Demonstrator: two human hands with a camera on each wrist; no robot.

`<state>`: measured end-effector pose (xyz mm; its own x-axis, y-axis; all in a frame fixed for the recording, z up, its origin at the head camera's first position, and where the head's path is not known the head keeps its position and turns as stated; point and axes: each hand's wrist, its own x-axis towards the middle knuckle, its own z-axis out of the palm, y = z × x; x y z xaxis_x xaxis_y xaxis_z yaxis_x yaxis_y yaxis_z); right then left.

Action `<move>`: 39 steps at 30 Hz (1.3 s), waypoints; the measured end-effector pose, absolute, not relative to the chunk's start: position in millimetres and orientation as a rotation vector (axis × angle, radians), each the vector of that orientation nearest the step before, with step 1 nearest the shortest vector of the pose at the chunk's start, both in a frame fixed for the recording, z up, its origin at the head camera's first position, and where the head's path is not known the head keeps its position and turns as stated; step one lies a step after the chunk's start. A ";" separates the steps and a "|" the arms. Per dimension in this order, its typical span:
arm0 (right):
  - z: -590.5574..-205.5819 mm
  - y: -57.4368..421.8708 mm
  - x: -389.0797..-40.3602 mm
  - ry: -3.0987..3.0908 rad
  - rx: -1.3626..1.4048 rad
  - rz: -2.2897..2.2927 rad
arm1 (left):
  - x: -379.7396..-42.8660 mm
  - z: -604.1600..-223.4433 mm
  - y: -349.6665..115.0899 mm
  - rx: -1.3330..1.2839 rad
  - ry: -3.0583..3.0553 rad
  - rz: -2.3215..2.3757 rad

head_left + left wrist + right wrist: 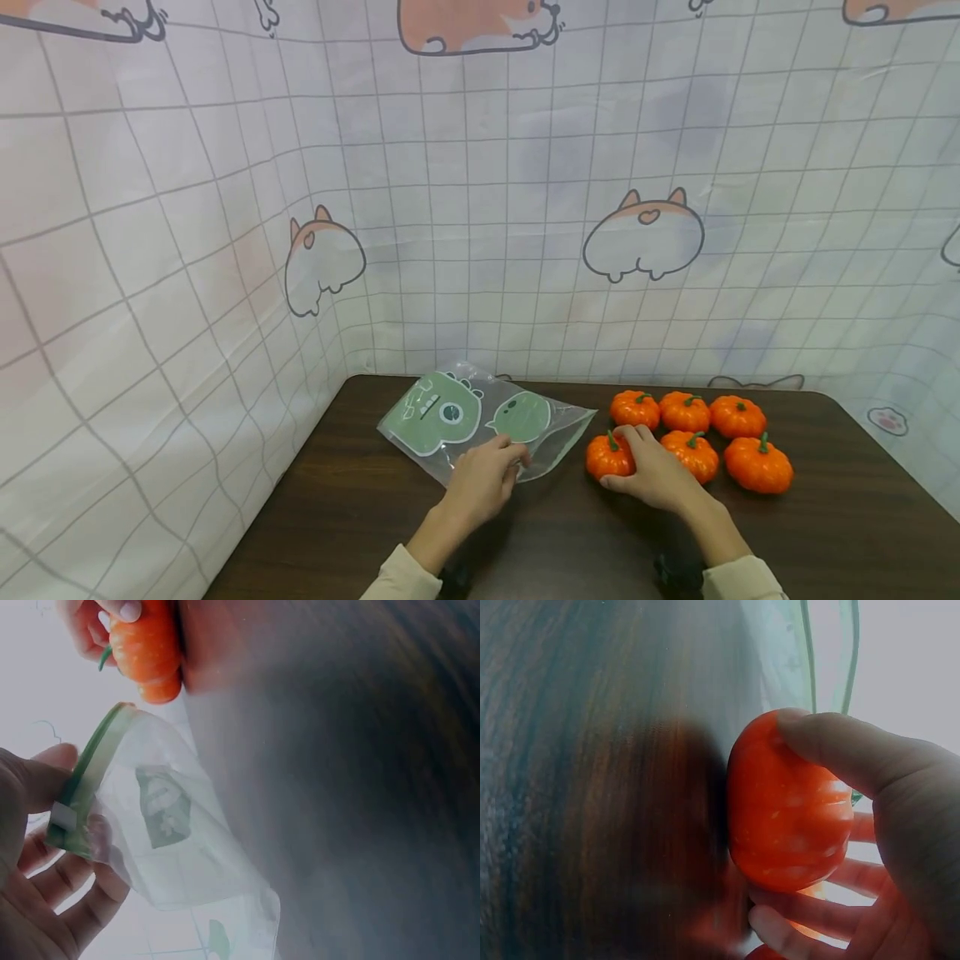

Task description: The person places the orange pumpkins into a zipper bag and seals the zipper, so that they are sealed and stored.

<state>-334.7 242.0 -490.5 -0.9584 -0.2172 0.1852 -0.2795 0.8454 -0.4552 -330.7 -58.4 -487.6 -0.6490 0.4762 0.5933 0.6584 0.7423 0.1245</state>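
My left hand (483, 482) pinches the green zip edge of a clear plastic zip bag (172, 855) between thumb and fingers. Green cartoon faces are printed on the bag, which lies at the back left of the table with its zip edge toward the right. My right hand (658, 473) grips a small orange pumpkin (787, 810) with a green stem, thumb on one side and fingers round the other. This pumpkin is the front left one of its group, just right of the bag's zip edge.
Several more orange pumpkins, among them a front right one (759, 465) and a back left one (634, 409), stand beside and behind my right hand. The dark wooden table (345, 517) meets a white grid-patterned cloth (495, 208) at its back and left.
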 end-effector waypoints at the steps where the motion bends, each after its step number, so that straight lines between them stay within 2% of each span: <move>1: -490.2 242.2 -334.7 -2.898 0.392 0.743 | -330.8 -487.9 -58.3 -0.853 -2.407 -0.449; 20: -475.6 225.2 -328.2 -2.717 0.416 0.807 | -329.1 -489.1 -55.3 -0.850 -2.553 -0.381; 39: -482.8 191.3 -323.4 -2.661 0.619 0.749 | -325.7 -481.4 -52.5 -0.973 -2.539 -0.237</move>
<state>-323.4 191.3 -482.8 -0.8596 -0.3201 0.3983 -0.4809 0.7703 -0.4187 -325.7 -52.5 -481.4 -0.6730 0.6007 0.4317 0.6701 0.7422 0.0118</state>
